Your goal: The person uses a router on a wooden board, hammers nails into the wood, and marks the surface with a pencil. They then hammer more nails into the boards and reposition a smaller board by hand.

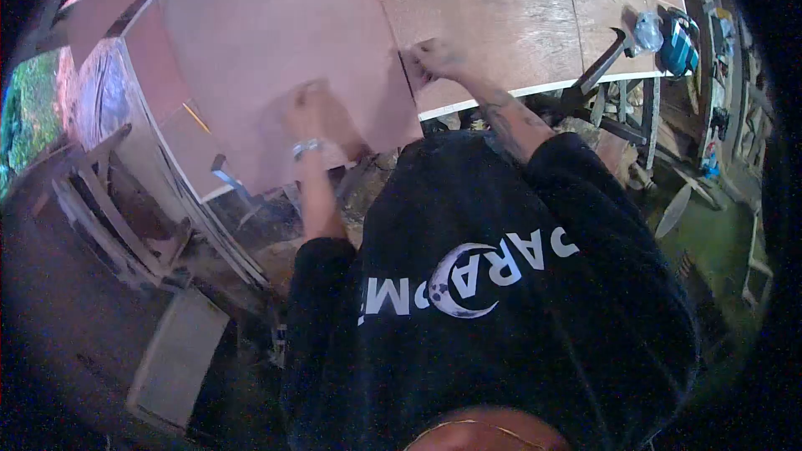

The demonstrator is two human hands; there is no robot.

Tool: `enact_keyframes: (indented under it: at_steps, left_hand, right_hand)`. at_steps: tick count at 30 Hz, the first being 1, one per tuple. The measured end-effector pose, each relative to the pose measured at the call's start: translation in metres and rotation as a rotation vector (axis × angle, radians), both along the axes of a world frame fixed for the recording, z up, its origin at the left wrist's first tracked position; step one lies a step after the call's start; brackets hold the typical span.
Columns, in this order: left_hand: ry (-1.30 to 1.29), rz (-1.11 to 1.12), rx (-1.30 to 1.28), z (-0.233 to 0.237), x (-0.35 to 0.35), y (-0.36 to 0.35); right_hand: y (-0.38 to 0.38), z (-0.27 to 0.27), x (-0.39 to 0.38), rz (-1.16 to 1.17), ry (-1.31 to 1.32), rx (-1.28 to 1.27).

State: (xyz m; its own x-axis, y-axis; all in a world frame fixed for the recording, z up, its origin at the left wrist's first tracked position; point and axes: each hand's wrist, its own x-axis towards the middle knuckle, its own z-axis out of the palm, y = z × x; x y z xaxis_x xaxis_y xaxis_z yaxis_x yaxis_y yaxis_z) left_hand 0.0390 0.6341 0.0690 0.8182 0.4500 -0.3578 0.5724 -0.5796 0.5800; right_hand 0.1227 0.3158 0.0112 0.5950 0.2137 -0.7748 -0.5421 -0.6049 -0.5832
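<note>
A large reddish-pink panel (276,25) lies over the worktable, its near corner close to my body. My left hand (311,113), smeared by motion, is over the near part of this panel; its fingers do not show clearly, and a bracelet (307,148) circles the wrist. At the panel's right edge is my right hand (436,60), fingers curled in, back of the hand to the right. I cannot tell what is between those fingers. Beneath the right forearm runs the table's pale front edge (493,102).
A thin yellow stick (196,117) lies left of the panel. On the right stand a dark angled bar (600,65), a clear plastic bag (647,32) and a teal-and-black object (679,46). Wooden frames (109,200) and a pale slab (180,355) occupy the lower left.
</note>
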Motion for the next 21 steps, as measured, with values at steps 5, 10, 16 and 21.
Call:
enact_keyframes:
  at_steps: [5, 10, 16, 21]
  left_hand:
    - [-0.186, -0.408, -0.332, -0.031, 0.014, -0.173]
    - [-0.154, -0.433, -0.217, -0.045, 0.040, -0.262]
    - [-0.346, -0.218, -0.153, -0.071, 0.037, -0.284]
    - [-0.310, 0.129, -0.189, -0.026, 0.004, -0.256]
  right_hand:
    - [-0.120, 0.011, -0.025, 0.048, -0.540, -0.321]
    - [-0.265, 0.012, -0.081, -0.507, -0.546, -0.439]
    - [-0.412, 0.018, -0.110, -0.768, -0.767, -0.955]
    - [-0.530, -0.035, -0.095, -0.983, -0.356, -0.575]
